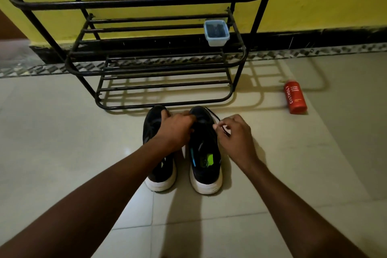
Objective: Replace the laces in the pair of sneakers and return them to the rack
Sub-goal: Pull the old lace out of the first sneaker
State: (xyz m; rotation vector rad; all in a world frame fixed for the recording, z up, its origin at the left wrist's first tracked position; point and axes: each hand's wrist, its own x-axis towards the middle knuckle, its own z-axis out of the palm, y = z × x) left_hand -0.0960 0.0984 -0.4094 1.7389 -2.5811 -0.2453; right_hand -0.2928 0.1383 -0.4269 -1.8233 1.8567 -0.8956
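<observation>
The right hand [235,135] pinches a thin black lace [214,115] between its thumb and first finger, and the other fingers are curled in. The lace runs from that pinch up to the toe end of the right sneaker [206,165], just beside the hand. The left hand [178,130] reaches across, and its curled fingers press down on the front of the same sneaker, near the toe. I cannot tell if they also hold some lace. The left sneaker [163,174] sits close beside it, partly under the left arm. Both shoes are black with white soles and stand on the pale tile floor [62,132], toes toward the black metal rack [165,107]. A small see-through box [216,32] sits on a rack shelf. A red bottle [295,98] lies on the floor, well off to the right.
</observation>
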